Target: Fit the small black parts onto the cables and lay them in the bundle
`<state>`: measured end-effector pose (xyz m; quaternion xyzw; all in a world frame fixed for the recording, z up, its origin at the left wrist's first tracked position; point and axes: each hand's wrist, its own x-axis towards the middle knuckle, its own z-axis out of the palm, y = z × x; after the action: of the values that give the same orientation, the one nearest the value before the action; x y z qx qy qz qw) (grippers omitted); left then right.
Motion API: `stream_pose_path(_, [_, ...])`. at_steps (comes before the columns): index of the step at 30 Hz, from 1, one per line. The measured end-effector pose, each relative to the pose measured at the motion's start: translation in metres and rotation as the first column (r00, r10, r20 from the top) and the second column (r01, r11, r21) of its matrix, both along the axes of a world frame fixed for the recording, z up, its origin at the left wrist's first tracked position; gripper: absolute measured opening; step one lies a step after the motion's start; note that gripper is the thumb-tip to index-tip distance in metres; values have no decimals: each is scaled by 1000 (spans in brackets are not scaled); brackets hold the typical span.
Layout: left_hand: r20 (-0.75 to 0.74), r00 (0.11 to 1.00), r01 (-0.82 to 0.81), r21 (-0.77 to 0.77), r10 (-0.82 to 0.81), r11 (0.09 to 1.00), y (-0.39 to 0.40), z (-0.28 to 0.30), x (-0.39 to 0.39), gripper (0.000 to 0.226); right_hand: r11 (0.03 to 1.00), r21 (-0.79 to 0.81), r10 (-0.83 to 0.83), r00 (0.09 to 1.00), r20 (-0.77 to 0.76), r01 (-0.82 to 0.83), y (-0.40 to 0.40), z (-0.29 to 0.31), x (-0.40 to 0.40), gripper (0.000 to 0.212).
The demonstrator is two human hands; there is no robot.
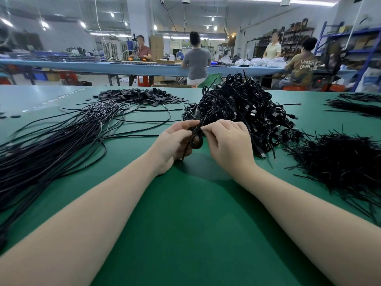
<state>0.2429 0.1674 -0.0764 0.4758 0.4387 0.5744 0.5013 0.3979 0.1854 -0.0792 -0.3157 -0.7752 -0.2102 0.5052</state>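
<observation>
Close to the person, both hands meet over the green table mat (189,213). The left hand (172,141) curls round a thin black cable (195,137) looped in a small coil, and the right hand (228,141) pinches the same cable at the top — whether a small part is on it yet, I cannot tell.

To the left lies a long bundle of straight black cables (57,141), looking like the finished ones. Farther back sits a flat pile of small black parts (140,96), and a big tangled heap of black cables (241,108) — so I think lots of work is left.
</observation>
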Motion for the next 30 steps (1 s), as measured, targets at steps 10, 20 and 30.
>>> stream_pose_path(10, [-100,994,-38,121,50,992,-2,-8,1,14,990,-130,52,998,-45,-58,-2,2,-2,10])
stream_pose_path(20, [-136,990,-42,44,48,998,-1,-4,5,28,998,41,54,998,13,-55,-1,18,2,9])
stream_pose_path(30, [-308,950,-32,80,55,996,6,-8,5,23,706,-536,-385,886,259,463,67,199,25,19])
